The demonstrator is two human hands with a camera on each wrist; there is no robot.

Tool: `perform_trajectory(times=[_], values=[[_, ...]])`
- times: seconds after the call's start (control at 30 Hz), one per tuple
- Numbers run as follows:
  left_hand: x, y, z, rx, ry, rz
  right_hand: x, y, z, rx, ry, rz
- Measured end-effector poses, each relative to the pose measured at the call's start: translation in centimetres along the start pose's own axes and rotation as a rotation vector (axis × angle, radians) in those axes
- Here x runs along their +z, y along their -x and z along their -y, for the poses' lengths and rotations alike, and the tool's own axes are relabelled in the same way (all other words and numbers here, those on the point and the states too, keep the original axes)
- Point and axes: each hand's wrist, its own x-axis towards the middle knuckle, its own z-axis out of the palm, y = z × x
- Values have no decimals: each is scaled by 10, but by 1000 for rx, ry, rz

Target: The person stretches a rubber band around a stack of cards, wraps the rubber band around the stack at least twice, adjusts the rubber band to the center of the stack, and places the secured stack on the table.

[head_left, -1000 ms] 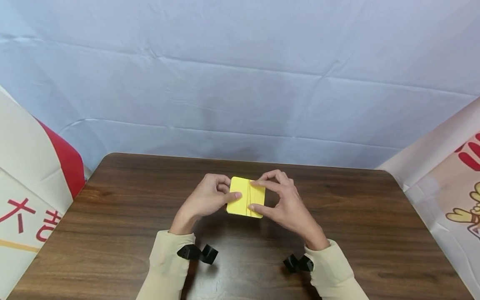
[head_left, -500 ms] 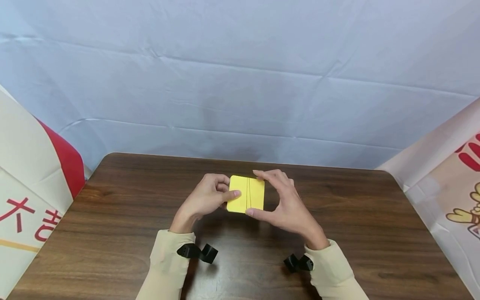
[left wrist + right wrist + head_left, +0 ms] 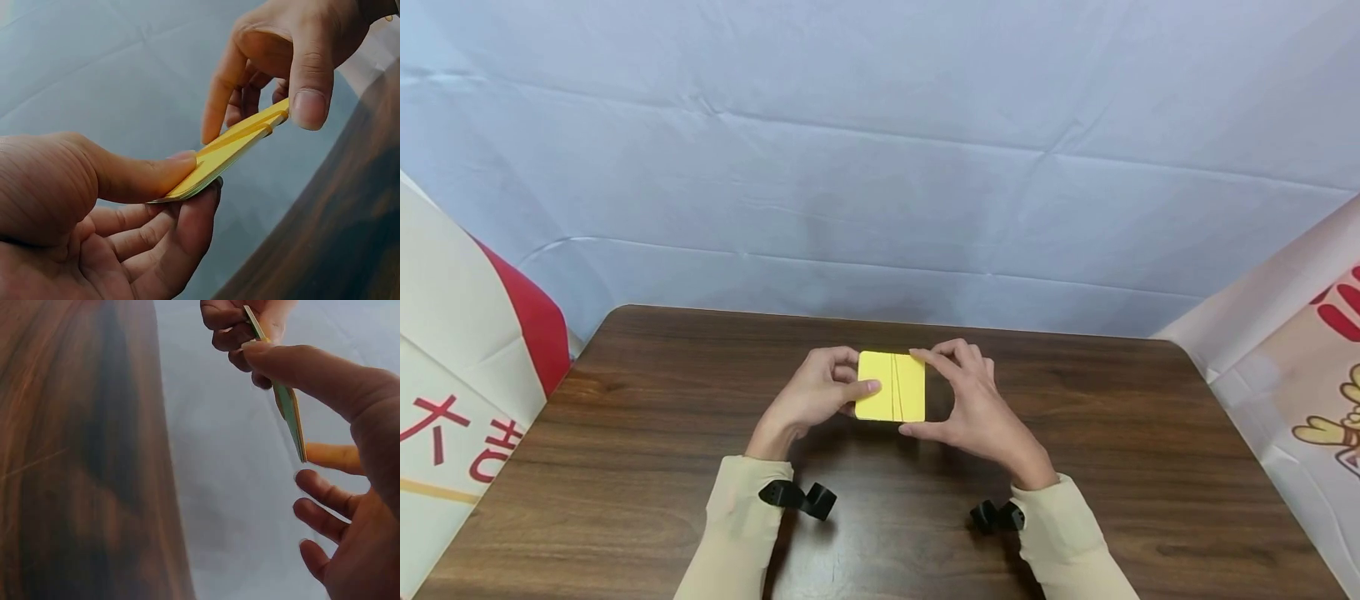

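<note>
A thin stack of yellow cards [image 3: 912, 392] with rounded corners is held above the table. Two strands of a yellow rubber band [image 3: 267, 130] run across its face and wrap over the edge. My left hand [image 3: 820, 387] pinches the stack's left side, thumb on the face and fingers behind. Across the right part, my right hand [image 3: 973, 400] spans the stack, index fingertip at the far edge and thumb at the near edge. Its other fingers stay off the cards in the right wrist view, where the stack [image 3: 289, 412] appears edge-on with a greenish side.
Under the hands lies a dark wood-grain table [image 3: 662, 450]. A pale cloth backdrop [image 3: 880, 167] hangs behind it. Printed banners stand at the left [image 3: 460, 392] and right [image 3: 1300, 400]. Black wrist cameras [image 3: 797, 497] sit on cream sleeves.
My right fingertips have moved from the stack's face beside the band out to its far and near edges. The stack has turned slightly and now lies squarer. My left hand keeps its pinch.
</note>
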Motion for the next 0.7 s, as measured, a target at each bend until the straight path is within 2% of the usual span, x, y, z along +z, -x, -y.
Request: perform_trajectory(times=[0.1, 0.2, 0.33, 0.43, 0.5, 0.7], values=[[0, -5, 9, -3, -29, 18, 6, 0, -7, 49, 6, 62], [0, -9, 18, 11, -125, 29, 14, 1, -15, 82, 18, 108], [1, -13, 26, 46, -381, 41, 25, 2, -25, 114, 19, 138], [2, -14, 32, 39, -566, 55, 33, 4, -31, 137, 18, 162], [3, -13, 35, 19, -646, 61, 37, 5, -35, 148, 18, 181], [6, -13, 43, -36, -745, 45, 48, 6, -41, 166, 32, 223]])
